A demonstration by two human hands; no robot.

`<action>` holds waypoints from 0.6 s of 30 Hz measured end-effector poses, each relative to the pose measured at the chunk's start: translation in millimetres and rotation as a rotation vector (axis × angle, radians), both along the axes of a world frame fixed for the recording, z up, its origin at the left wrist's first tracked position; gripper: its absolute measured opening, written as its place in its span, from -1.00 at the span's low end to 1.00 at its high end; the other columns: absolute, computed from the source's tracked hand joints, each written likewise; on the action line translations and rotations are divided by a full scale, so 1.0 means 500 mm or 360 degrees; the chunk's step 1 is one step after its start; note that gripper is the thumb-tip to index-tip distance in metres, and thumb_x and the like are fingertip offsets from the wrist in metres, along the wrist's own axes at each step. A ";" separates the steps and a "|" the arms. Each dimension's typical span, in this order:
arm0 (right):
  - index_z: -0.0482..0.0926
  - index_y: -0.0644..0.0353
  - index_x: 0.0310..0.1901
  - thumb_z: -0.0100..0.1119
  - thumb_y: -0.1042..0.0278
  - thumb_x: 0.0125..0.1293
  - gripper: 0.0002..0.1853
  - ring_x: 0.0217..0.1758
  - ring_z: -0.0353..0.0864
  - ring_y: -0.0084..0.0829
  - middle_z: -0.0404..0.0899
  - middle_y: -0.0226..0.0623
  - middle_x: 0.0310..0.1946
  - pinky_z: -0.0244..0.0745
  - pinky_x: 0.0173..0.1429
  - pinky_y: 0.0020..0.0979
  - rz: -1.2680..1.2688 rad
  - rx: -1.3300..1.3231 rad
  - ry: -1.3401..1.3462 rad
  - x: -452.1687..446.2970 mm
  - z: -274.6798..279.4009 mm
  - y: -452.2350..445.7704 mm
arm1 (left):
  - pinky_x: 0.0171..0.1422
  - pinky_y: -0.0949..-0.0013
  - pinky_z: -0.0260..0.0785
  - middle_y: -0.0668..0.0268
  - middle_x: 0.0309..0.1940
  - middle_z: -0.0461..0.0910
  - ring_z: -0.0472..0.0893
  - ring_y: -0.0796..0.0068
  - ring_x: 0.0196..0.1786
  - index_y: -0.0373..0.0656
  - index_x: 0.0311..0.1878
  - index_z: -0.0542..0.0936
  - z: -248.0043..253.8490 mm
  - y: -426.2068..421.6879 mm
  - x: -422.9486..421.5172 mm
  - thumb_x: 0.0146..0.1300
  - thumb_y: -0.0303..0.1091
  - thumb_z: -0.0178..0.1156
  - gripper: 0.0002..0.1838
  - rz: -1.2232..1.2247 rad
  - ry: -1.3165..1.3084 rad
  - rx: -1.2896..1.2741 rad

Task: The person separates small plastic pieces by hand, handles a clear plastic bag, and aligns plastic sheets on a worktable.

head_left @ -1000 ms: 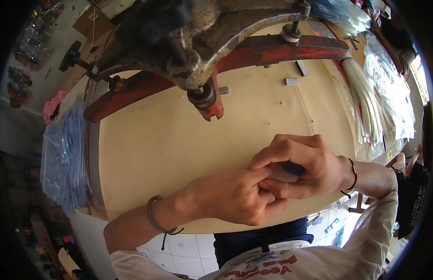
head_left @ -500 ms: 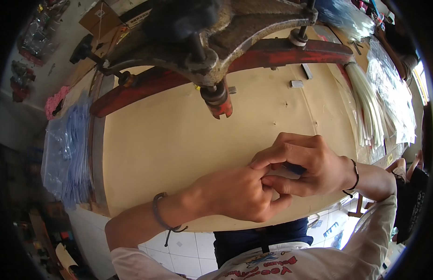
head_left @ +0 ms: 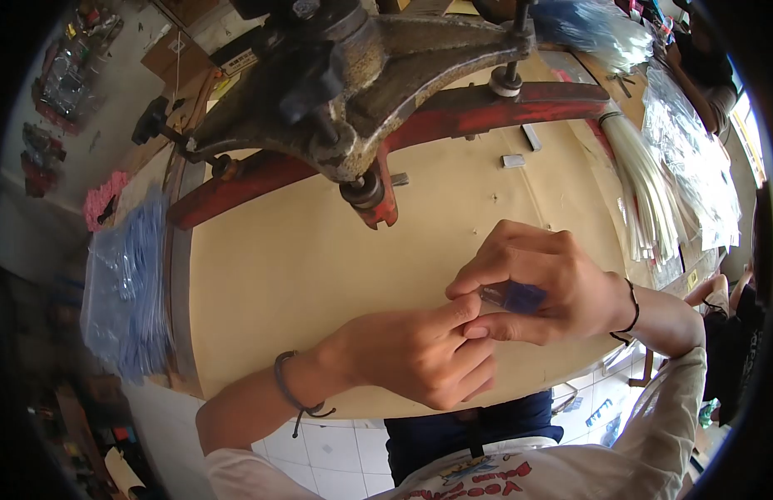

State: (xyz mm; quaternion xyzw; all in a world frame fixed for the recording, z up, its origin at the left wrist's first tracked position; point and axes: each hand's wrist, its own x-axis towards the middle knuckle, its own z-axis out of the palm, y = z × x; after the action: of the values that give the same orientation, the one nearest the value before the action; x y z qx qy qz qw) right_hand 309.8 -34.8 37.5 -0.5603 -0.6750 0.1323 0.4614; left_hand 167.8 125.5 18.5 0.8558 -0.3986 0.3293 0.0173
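Above the front right of the tan table surface [head_left: 320, 275], my right hand [head_left: 549, 283] is closed on a small clear and blue plastic piece [head_left: 522, 297], which shows between its thumb and fingers. My left hand [head_left: 420, 354] meets it from the left, thumb and index finger pinched at the piece's near end; what lies between those fingertips is too small to make out. Farther back, a red metal frame [head_left: 453, 114] under a grey cast machine head [head_left: 386, 75] hangs over the table. Small metal blocks [head_left: 512, 161] lie beyond my hands.
Blue-tinted plastic bags [head_left: 128, 292] are stacked at the left edge. At the right lie a bundle of pale strips [head_left: 640, 187] and clear plastic sheets [head_left: 690, 158]. More plastic [head_left: 590, 33] lies at the back right. A person [head_left: 707, 75] is at the far right.
My hands have tilted slightly apart at the fingertips, and more of the clear and blue piece shows. My left hand's fingers have curled in. The camera view has shifted a little.
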 end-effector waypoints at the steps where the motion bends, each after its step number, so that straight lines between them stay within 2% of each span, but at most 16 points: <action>1: 0.69 0.21 -0.02 0.53 0.35 0.22 -0.67 -0.19 0.65 -0.34 0.75 -0.35 -0.21 0.56 -0.12 -0.36 0.0012 0.0029 0.0018 0.001 -0.002 0.001 | -0.17 0.35 0.46 0.42 -0.67 0.31 0.36 0.42 -0.58 -0.12 -0.65 0.40 0.001 0.000 0.000 0.30 -0.15 0.22 -0.57 -0.0026 0.0003 0.0031; 5: 0.68 0.20 -0.03 0.54 0.34 0.22 -0.67 -0.21 0.65 -0.36 0.75 -0.39 -0.27 0.56 -0.15 -0.38 -0.0022 0.0028 -0.0056 0.002 -0.005 -0.001 | 0.02 0.27 0.49 0.43 -0.65 0.36 0.44 0.42 -0.55 -0.11 -0.64 0.41 0.002 0.003 -0.001 0.33 -0.14 0.17 -0.57 -0.0050 0.0044 0.0096; 8: 0.69 0.20 -0.04 0.54 0.33 0.22 -0.68 -0.23 0.65 -0.37 0.75 -0.40 -0.28 0.56 -0.17 -0.38 -0.0014 0.0073 -0.0069 0.003 -0.012 0.001 | 0.07 0.25 0.51 0.42 -0.66 0.38 0.51 0.44 -0.53 -0.11 -0.64 0.44 -0.002 0.004 0.000 0.32 -0.13 0.19 -0.57 -0.0027 -0.0014 0.0119; 11: 0.69 0.20 -0.06 0.55 0.34 0.21 -0.70 -0.26 0.66 -0.38 0.76 -0.39 -0.28 0.56 -0.18 -0.38 -0.0003 0.0115 -0.0076 0.002 -0.014 0.006 | 0.18 0.19 0.54 0.28 -0.67 0.49 0.65 0.20 -0.40 -0.21 -0.64 0.45 -0.009 0.003 -0.007 0.19 -0.30 0.20 -0.68 -0.0008 0.0008 0.0074; 14: 0.70 0.20 -0.09 0.55 0.35 0.21 -0.72 -0.28 0.68 -0.37 0.76 -0.38 -0.28 0.56 -0.19 -0.38 0.0001 0.0093 -0.0091 0.005 -0.015 0.006 | 0.19 0.21 0.55 0.32 -0.71 0.46 0.60 0.35 -0.50 -0.19 -0.66 0.41 -0.012 0.001 -0.013 0.21 -0.30 0.21 -0.64 -0.0008 0.0107 -0.0007; 18: 0.72 0.19 -0.12 0.54 0.37 0.21 -0.76 -0.27 0.70 -0.39 0.76 -0.37 -0.28 0.55 -0.19 -0.38 0.0020 0.0115 -0.0087 0.006 -0.017 0.008 | 0.17 0.24 0.55 0.35 -0.73 0.43 0.55 0.46 -0.56 -0.17 -0.65 0.38 -0.006 0.002 -0.016 0.26 -0.26 0.22 -0.61 -0.0005 0.0150 -0.0001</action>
State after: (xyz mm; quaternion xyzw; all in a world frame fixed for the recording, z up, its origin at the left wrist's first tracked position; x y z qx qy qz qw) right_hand 312.6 -30.7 29.0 -0.5426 -0.6951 0.0954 0.4619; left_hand 160.0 126.6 15.6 0.8697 -0.3986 0.2886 0.0368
